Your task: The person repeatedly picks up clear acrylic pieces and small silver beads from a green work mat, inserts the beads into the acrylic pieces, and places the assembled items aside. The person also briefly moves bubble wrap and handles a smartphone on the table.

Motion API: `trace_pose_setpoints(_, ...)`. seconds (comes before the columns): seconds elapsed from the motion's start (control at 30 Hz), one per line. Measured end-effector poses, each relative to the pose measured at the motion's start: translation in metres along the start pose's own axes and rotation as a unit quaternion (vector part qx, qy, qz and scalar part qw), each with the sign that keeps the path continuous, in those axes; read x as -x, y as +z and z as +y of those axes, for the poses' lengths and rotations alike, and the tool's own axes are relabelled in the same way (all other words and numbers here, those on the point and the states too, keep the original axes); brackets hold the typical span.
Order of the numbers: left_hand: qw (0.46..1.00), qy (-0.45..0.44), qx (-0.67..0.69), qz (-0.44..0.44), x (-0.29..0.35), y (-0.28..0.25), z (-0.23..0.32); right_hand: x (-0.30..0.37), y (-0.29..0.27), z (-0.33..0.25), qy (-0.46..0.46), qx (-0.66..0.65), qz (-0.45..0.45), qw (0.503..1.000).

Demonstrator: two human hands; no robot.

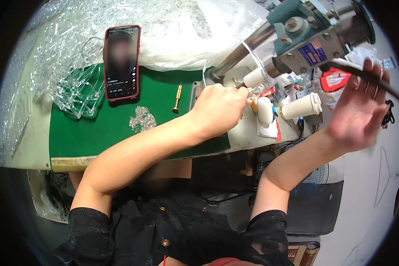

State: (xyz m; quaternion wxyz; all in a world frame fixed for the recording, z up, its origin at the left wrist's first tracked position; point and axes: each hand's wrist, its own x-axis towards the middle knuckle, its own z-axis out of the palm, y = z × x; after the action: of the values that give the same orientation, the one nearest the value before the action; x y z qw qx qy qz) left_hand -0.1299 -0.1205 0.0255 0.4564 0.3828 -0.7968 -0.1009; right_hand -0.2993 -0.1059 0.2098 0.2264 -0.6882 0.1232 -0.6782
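My left hand (219, 109) is closed beside the foot of a green and grey hand press (292, 37); its fingertips are pinched together under the press head, and what they hold is hidden. Up at the right, my right hand (357, 106) has its palm turned toward me and its fingers hooked behind the dark press lever (357, 71), which crosses them. On the green mat (82, 137) lie a brass-coloured screwdriver (177, 98) and a small heap of tiny shiny metal parts (142, 119). Clear wire-like frames (80, 91) are bunched at the mat's left.
A phone (122, 62) in a red case stands at the mat's back edge. Clear plastic bags (173, 48) cover the table behind. Right of the press are a white lidded cup (301, 105), a white rounded object (265, 111) and a red package (334, 80).
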Motion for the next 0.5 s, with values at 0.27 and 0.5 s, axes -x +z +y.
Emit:
trace_pose_setpoints(0.27, 1.0, 0.006, -0.009, 0.005, -0.003, 0.003, -0.002, 0.037, 0.005, 0.007, -0.086, 0.046, 0.031, 0.995)
trace_pose_setpoints(0.5, 1.0, 0.001, 0.003, 0.004, 0.008, -0.012, -0.012, 0.056, 0.034, 0.033, -0.118, 0.2, 0.228, 0.946)
